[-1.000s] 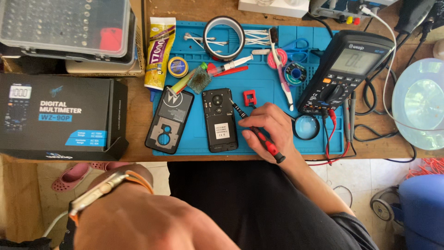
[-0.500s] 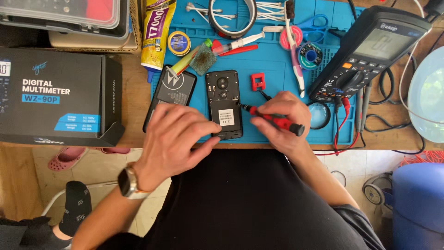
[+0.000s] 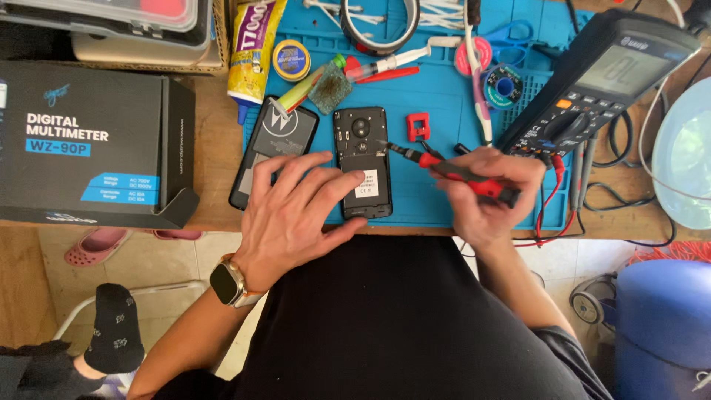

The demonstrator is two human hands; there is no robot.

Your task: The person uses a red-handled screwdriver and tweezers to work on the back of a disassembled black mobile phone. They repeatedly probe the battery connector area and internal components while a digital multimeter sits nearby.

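A black phone body with its back removed lies on a blue work mat. My left hand rests flat with fingers spread, its fingertips on the phone's lower half. To the left of the phone, partly under my left hand, lies the phone's black back cover. My right hand grips a red and black screwdriver, whose tip touches the phone's upper right edge. A smartwatch is on my left wrist.
A black multimeter with red and black leads sits at the mat's right. A small red part, a glue tube, tape rolls, tweezers and swabs lie on the mat. A black carton stands left on the wooden table.
My left hand came up from my lap and settled on the phone's lower half. My right hand shifted right, bringing the screwdriver tip to the phone's upper right edge.
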